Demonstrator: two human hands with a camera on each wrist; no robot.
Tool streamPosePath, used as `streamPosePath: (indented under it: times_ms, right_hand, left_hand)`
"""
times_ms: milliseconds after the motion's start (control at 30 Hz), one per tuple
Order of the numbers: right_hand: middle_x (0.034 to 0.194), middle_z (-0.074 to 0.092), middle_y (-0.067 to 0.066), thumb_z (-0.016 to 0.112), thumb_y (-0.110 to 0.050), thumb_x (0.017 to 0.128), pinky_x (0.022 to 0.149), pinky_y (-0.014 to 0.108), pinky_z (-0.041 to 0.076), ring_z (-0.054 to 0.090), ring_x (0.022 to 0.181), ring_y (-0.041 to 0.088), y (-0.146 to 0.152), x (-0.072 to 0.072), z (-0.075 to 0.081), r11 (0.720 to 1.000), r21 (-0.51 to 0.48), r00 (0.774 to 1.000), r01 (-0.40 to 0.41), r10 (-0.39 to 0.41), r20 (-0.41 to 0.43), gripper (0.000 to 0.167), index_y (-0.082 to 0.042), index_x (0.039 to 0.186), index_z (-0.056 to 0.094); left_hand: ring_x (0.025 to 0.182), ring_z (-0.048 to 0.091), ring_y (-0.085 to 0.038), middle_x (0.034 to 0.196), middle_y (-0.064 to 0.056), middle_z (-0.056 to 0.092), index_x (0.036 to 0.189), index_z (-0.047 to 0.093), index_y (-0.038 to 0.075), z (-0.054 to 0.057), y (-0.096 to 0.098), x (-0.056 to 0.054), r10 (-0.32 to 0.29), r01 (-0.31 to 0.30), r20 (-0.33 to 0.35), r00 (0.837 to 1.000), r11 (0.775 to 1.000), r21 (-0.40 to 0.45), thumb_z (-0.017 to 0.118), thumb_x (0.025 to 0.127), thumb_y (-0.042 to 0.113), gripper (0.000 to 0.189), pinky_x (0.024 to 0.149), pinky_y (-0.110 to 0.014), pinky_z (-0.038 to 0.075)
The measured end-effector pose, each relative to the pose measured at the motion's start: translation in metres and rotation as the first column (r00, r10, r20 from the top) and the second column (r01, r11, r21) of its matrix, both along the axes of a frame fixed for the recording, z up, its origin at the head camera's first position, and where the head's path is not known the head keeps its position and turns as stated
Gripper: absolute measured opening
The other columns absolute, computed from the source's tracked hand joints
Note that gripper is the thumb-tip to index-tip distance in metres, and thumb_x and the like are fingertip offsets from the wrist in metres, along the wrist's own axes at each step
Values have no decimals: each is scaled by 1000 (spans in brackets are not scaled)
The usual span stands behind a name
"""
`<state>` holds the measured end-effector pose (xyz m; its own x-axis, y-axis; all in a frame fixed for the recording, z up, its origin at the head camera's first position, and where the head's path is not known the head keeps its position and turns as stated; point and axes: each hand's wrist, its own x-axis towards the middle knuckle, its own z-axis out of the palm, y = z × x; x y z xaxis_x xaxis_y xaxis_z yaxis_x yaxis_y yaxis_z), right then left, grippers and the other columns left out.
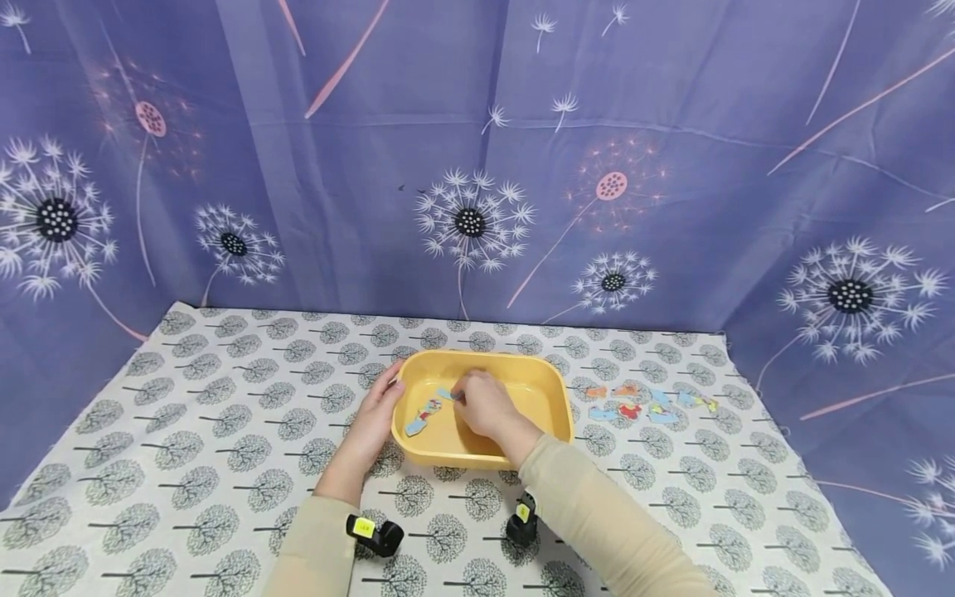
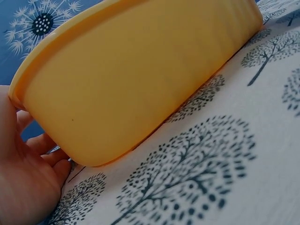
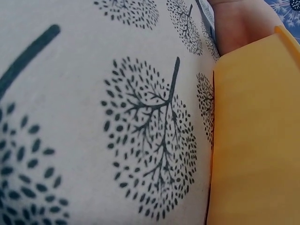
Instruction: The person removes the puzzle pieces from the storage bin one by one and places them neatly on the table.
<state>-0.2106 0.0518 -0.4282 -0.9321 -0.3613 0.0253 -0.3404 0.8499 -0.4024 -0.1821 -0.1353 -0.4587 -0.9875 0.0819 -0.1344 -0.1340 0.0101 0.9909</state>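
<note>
A yellow plastic basin [image 1: 563, 406] stands on the cloth in front of me. My left hand [image 1: 379, 412] grips its left end, thumb at the rim and fingers along the outer wall, as the left wrist view shows. Inside the basin, my right hand [image 1: 487, 405] is bent down with its fingertips pinching a small blue puzzle piece [image 1: 445, 394], mostly covered by the fingers. Left of those fingertips, a short strip of puzzle pieces [image 1: 423, 417], blue with red and yellow, lies on the basin floor. The right wrist view shows only the basin's outer wall [image 3: 258, 136] and the left hand.
Several loose flat puzzle pieces [image 1: 629, 410] in blue, red, orange and yellow lie on the cloth right of the basin. White cloth with tree prints [image 1: 246, 452] covers the table. A purple dandelion curtain [image 1: 358, 207] hangs behind and at both sides.
</note>
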Motion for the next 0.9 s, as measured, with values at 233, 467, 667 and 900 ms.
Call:
streamPosePath:
  times_ms: [233, 467, 667, 900]
  right_hand:
    - [95, 63, 5, 67, -12, 84, 87, 35, 52, 58, 93, 21, -1, 0, 2, 993, 46, 993, 107, -108, 37, 11, -7, 92, 71]
    - [88, 59, 3, 67, -10, 82, 78, 33, 52, 56, 84, 19, 1, 1, 5, 994, 35, 993, 102, -104, 65, 6, -9, 86, 64]
    - [78, 58, 0, 64, -5, 82, 67, 27, 49, 53, 71, 15, 4, -4, 4, 995, -41, 991, 91, -86, 106, 8, -11, 84, 59]
    - [90, 65, 8, 63, -1, 82, 75, 29, 55, 60, 83, 19, 11, -7, 3, 976, -199, 987, 84, -54, 151, 9, -4, 91, 64]
  left_hand:
    - [131, 44, -34, 154, -10, 29, 150, 25, 28, -1, 0, 0, 1, -1, -1, 1000, 1000, -17, 39, 101, 36, 51, 107, -46, 41]
    - [132, 43, -34, 153, -10, 29, 150, 25, 27, 0, 0, -1, 3, -3, -7, 1000, 1000, -22, 39, 101, 36, 51, 107, -46, 41]
    - [133, 41, -34, 154, -10, 28, 150, 25, 28, 1, 1, -1, 1, -1, -6, 1000, 1000, -17, 40, 101, 37, 52, 108, -46, 40]
    - [134, 40, -33, 153, -10, 29, 150, 26, 27, -2, 0, -1, 9, -9, -1, 1000, 1000, -16, 39, 101, 35, 51, 110, -46, 38]
